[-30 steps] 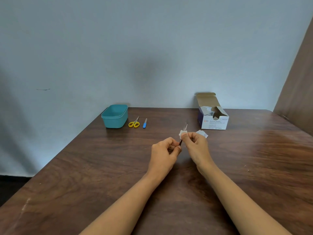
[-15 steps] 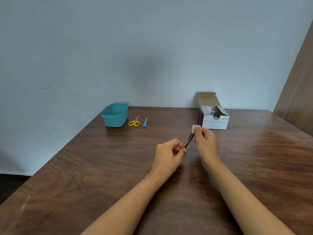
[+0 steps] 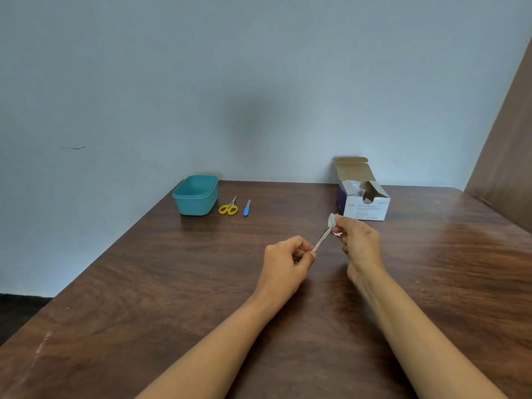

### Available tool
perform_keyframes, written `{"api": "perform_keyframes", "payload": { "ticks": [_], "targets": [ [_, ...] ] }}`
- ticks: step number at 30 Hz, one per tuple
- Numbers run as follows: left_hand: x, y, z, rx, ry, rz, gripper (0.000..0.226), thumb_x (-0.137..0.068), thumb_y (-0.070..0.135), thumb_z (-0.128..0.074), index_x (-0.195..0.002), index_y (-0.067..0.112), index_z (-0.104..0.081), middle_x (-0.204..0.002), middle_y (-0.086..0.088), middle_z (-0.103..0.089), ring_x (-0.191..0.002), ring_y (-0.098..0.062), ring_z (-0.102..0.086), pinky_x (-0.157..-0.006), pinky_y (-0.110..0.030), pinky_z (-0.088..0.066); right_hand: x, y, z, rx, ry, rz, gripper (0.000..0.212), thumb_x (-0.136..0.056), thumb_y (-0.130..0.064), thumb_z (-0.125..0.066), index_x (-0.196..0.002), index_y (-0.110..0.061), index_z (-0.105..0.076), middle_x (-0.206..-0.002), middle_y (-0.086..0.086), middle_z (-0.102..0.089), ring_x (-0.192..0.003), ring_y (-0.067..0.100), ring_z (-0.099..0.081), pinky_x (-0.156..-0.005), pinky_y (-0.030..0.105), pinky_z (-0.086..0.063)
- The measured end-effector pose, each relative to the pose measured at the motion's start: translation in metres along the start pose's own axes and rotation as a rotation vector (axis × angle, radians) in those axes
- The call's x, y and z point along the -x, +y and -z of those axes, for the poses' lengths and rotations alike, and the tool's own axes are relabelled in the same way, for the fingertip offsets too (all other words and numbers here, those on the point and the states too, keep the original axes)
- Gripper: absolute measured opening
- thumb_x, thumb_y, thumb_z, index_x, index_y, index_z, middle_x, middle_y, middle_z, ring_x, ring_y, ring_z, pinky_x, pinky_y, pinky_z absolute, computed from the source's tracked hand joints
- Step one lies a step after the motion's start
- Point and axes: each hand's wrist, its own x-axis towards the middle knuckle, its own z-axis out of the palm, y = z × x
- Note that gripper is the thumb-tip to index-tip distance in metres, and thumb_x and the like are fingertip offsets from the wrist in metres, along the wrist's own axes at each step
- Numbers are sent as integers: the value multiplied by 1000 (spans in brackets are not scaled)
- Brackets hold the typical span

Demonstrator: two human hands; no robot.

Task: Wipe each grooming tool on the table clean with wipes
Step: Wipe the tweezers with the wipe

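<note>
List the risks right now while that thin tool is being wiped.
1. The left hand pinches only the near end of the thin tool, so the wipe's pull at the far end could slide it out of that grip onto the table.
2. The right hand pinches the wipe over the tool's far tip; if that tip is sharp, it might poke through to a finger.
</note>
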Motion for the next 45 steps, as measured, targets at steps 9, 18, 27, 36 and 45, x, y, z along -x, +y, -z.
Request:
{"api": "perform_keyframes", "payload": {
  "ticks": [9,18,27,36,45],
  "targets": [
    [1,0,1,-14,22,5,6,-84,15,-69,-79,17,-70,-67,3,-68,-64,-7,-61,-61,-16,-49,-4,6,2,-1,-137,-100,3,-81,-14,-72,-79,-12,-70,-72,0,-63,-47,4,-33,-41,16,-24],
    [2,1,0,-55,49,-1,9,-84,14,-68,-75,15,-67,-61,11,-62,-63,-1,-58,-57,-8,-41,9,8,-6,181,-205,170,15,-80,-12,-74,-69,-3,-70,-59,-3,-60,-52,-5,-51,-59,11,-41],
    [1,-1,2,-78,80,-16,5,-85,13,-68,-82,9,-69,-69,6,-67,-70,-7,-62,-63,-15,-47,10,19,-11,457,-190,254,21,-77,-27,-76,-65,-11,-71,-56,-7,-62,-57,5,-55,-61,25,-45],
    [1,-1,3,-85,98,-12,5,-85,14,-68,-87,11,-72,-72,5,-69,-74,-7,-63,-65,-17,-50,12,16,-8,319,-267,112,12,-72,-13,-79,-63,-15,-71,-67,2,-71,-71,11,-66,-72,21,-48],
    [0,-3,1,-71,134,-6,4,-84,12,-69,-84,10,-72,-70,4,-70,-74,-8,-64,-65,-19,-50,12,22,-11,328,-223,116,9,-70,-13,-80,-66,-13,-72,-69,2,-72,-74,14,-68,-73,27,-53]
  ]
}}
